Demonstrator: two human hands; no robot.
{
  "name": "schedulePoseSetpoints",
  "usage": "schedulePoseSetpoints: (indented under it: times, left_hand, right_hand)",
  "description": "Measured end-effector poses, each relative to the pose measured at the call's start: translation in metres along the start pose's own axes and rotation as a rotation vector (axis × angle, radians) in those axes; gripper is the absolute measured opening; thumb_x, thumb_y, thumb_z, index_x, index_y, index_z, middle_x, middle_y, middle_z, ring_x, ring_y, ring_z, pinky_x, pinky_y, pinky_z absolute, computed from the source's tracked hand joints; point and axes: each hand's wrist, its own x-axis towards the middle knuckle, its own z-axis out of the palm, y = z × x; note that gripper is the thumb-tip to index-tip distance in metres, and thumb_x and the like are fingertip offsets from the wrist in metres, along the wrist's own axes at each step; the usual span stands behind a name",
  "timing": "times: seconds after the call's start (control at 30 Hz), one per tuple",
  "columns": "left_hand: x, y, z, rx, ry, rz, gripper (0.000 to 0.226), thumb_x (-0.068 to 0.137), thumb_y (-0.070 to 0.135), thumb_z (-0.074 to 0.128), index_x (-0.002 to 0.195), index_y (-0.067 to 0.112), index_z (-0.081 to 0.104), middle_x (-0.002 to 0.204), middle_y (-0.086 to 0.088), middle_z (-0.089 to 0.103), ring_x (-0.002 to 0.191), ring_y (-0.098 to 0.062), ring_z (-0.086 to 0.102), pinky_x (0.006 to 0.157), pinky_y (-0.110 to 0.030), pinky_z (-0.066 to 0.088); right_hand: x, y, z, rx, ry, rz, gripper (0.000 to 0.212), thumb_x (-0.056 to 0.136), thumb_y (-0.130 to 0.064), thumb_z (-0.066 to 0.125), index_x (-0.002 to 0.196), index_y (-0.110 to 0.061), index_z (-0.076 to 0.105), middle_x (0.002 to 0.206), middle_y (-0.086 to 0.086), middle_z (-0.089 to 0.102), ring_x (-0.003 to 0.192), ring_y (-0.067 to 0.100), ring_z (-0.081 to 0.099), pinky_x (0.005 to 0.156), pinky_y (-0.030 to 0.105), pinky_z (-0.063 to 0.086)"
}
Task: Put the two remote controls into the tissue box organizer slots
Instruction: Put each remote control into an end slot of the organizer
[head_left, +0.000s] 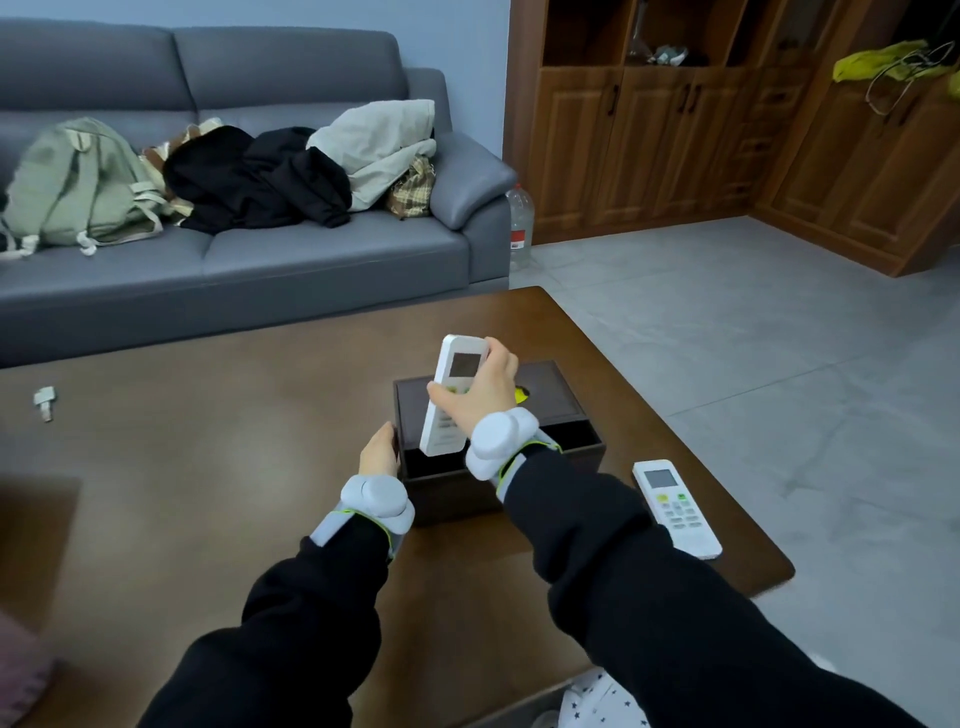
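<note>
remote (451, 397) in right grip (480, 392) over organizer (566, 402)

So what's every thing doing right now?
Held remote: upright, tilted, lower end at the box's open slot.
Right hand: shut on the held remote.
Left hand: against the box's left side.
Box: on the table, slot open.
Second remote: flat on the table, right of the box.
Table: holding the box.

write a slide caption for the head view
Right hand lowers one remote into the organizer; second remote waits on table.
</note>
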Motion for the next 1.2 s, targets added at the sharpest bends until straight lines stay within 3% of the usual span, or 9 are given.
schedulePoseSetpoints:
  times: [0.2,0.33,0.4,0.47,0.73,0.9,0.97,1.03,1.2]
  left_hand:
    - [0.001,-0.001,0.000,-0.070,-0.053,0.028,0.033,0.096,0.023,0.036,0.069,0.021,0.055,0.046,0.011,0.067,0.048,-0.004,0.063,0.045,-0.015,0.049]
    - [0.004,-0.001,0.004,-0.120,-0.104,0.009,0.033,0.097,0.029,0.036,0.080,0.013,0.059,0.084,-0.005,0.064,0.071,-0.015,0.063,0.065,-0.025,0.050]
    - [0.001,-0.001,0.004,-0.133,-0.135,0.012,0.035,0.098,0.032,0.034,0.079,0.014,0.057,0.068,-0.001,0.071,0.054,-0.007,0.070,0.048,-0.013,0.052]
    - [-0.002,-0.002,0.007,-0.128,-0.189,0.017,0.035,0.099,0.034,0.031,0.074,0.021,0.052,0.040,0.012,0.067,0.034,0.003,0.062,0.029,-0.010,0.043]
    - [0.003,-0.003,0.004,-0.171,-0.245,0.026,0.039,0.097,0.037,0.030,0.077,0.018,0.057,0.039,0.010,0.065,0.028,-0.003,0.056,0.030,-0.006,0.038]
    - [0.004,-0.006,0.002,-0.097,-0.265,-0.008,0.037,0.095,0.036,0.035,0.085,0.013,0.062,0.058,0.001,0.069,0.043,-0.006,0.065,0.041,-0.011,0.049]
    - [0.002,-0.004,0.003,-0.084,-0.241,-0.016,0.041,0.095,0.033,0.039,0.123,0.011,0.057,0.096,-0.003,0.066,0.074,-0.011,0.065,0.072,-0.018,0.054]
    - [0.003,-0.003,0.001,-0.063,-0.227,-0.027,0.055,0.094,0.033,0.040,0.145,0.011,0.034,0.126,-0.007,0.054,0.104,-0.017,0.054,0.097,-0.028,0.042]
    - [0.000,-0.002,0.002,-0.069,-0.227,-0.026,0.060,0.095,0.033,0.040,0.149,0.011,0.024,0.148,-0.008,0.038,0.116,-0.016,0.043,0.112,-0.033,0.030]
  right_hand:
    - [-0.005,0.012,0.027,-0.041,0.006,-0.027,0.077,0.077,-0.025,0.068,0.137,-0.005,0.025,0.140,0.010,0.035,0.130,0.026,0.036,0.098,0.039,0.043]
    - [-0.007,0.020,0.040,-0.125,0.059,-0.027,0.082,0.075,-0.029,0.068,0.141,-0.013,0.022,0.139,0.006,0.036,0.130,0.026,0.033,0.086,0.041,0.047]
    - [-0.012,0.024,0.047,-0.152,0.073,-0.040,0.082,0.074,-0.028,0.067,0.142,-0.022,0.021,0.137,0.004,0.036,0.129,0.024,0.034,0.076,0.038,0.047]
    - [-0.017,0.031,0.052,-0.199,0.087,-0.062,0.076,0.075,-0.029,0.064,0.140,-0.029,0.024,0.133,0.004,0.036,0.125,0.024,0.036,0.067,0.034,0.044]
    - [-0.030,0.038,0.063,-0.309,0.101,-0.083,0.065,0.077,-0.023,0.063,0.134,-0.024,0.032,0.133,0.007,0.035,0.121,0.028,0.036,0.070,0.039,0.049]
    - [-0.036,0.043,0.068,-0.365,0.069,-0.084,0.065,0.076,-0.018,0.061,0.135,-0.019,0.035,0.134,0.010,0.038,0.120,0.030,0.039,0.078,0.039,0.050]
    - [-0.039,0.041,0.066,-0.428,0.215,-0.130,0.064,0.063,-0.019,0.072,0.124,-0.014,0.052,0.121,0.013,0.055,0.104,0.029,0.056,0.073,0.032,0.055]
    - [-0.041,0.039,0.065,-0.460,0.312,-0.147,0.065,0.037,-0.025,0.085,0.099,-0.013,0.069,0.088,0.009,0.070,0.073,0.023,0.069,0.058,0.024,0.057]
    - [-0.045,0.039,0.064,-0.468,0.386,-0.206,0.077,0.036,-0.030,0.087,0.097,-0.022,0.040,0.073,0.002,0.071,0.064,0.015,0.068,0.053,0.018,0.054]
